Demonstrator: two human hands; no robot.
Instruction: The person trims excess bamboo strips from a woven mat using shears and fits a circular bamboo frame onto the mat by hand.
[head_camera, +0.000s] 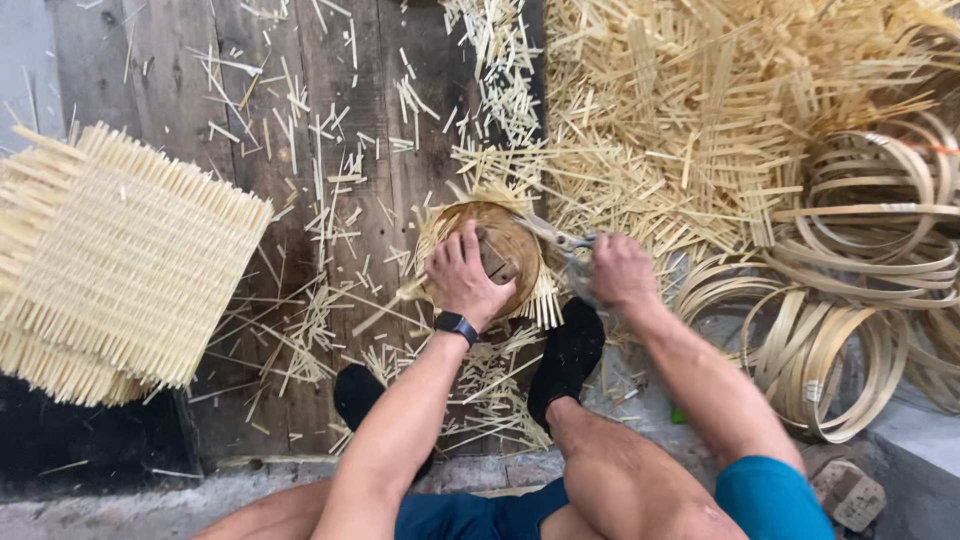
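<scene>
My left hand presses down on a round woven bamboo piece that lies on a wooden board, with strip ends sticking out around its rim. A dark watch sits on that wrist. My right hand grips a pair of shears, whose blades meet the right edge of the round piece. My feet in black socks rest just below the piece.
A stack of square woven bamboo mats lies at the left. Bamboo hoops are piled at the right. Cut strips heap up at the top right and litter the dark wooden planks. A concrete edge runs along the bottom.
</scene>
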